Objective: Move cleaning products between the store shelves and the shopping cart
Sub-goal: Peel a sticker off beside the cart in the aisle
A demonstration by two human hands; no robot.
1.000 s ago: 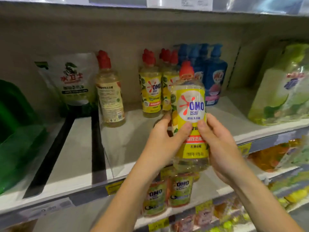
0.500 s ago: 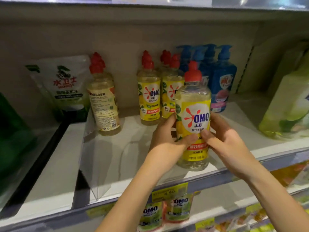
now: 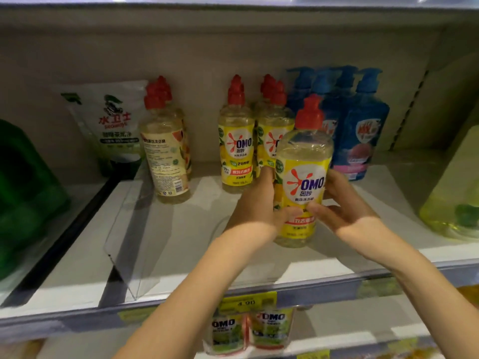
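A yellow OMO dish-soap bottle (image 3: 303, 177) with a red cap stands upright at the front of the white shelf (image 3: 181, 255), its base on or just above the board. My left hand (image 3: 256, 206) grips its left side and my right hand (image 3: 342, 206) grips its right side, thumbs across the label. Two more OMO bottles (image 3: 236, 149) stand behind it, and another red-capped bottle (image 3: 166, 151) stands turned, back label forward, to the left.
Blue pump bottles (image 3: 363, 130) stand at the back right. A white refill pouch (image 3: 111, 125) leans at the back left beside a green container (image 3: 23, 193). A clear divider (image 3: 129, 244) splits the shelf. A yellow-green pouch (image 3: 456, 193) sits far right. OMO packs (image 3: 248, 330) hang below.
Both hands have carried the OMO bottle from in front of the shelf edge up and onto the shelf board, further in toward the other bottles.
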